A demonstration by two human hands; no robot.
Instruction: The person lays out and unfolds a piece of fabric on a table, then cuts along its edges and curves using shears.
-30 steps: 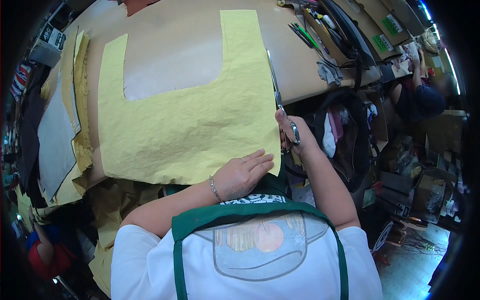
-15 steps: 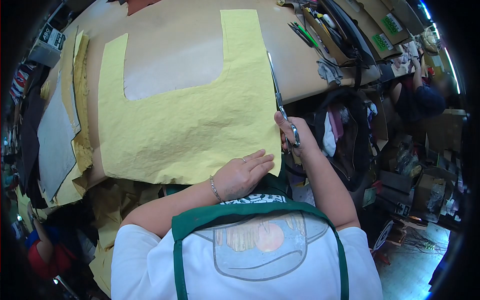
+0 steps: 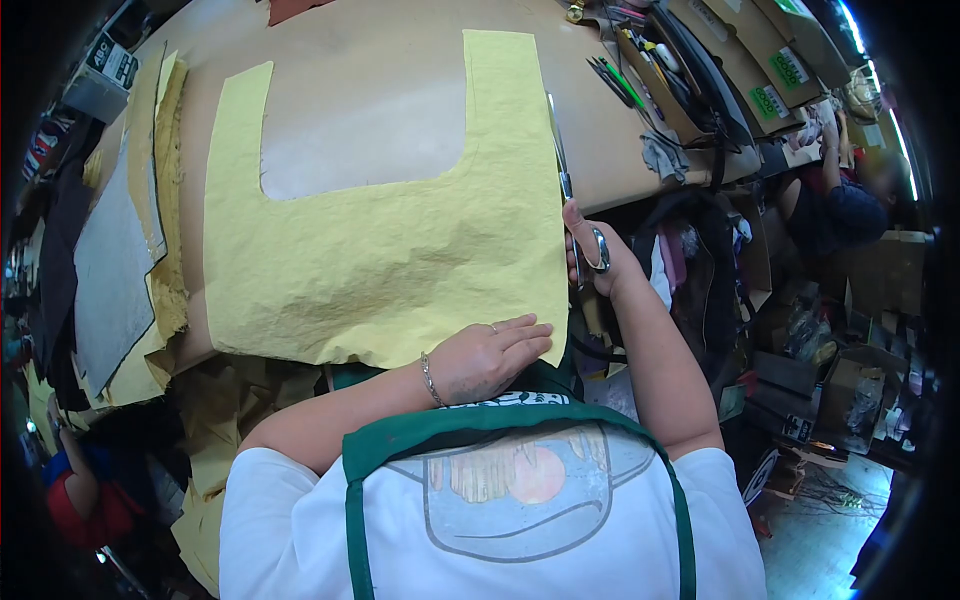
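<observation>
A yellow U-shaped sheet (image 3: 390,235), leather or cloth by its look, lies on the table with its two arms pointing away from me. Some creases run across its lower half. My left hand (image 3: 492,360) rests flat on its near right corner, fingers stretched out. At the right edge of the sheet, my right hand (image 3: 607,262) grips a pair of metal scissors (image 3: 600,246), thumb and fingers around the handles. The blades point away from me along that edge, partly hidden by the sheet.
Stacked yellow and grey sheets (image 3: 115,270) hang over the table's left side. Pens (image 3: 617,82) and a box of tools (image 3: 655,75) lie at the back right. An open dark bag (image 3: 700,270) is beside my right arm. Other people are at both sides.
The sheet has shifted slightly right, its right side a little nearer me. Both hands moved slightly with it. The scissors remain in my right hand, their blades less visible beside the edge.
</observation>
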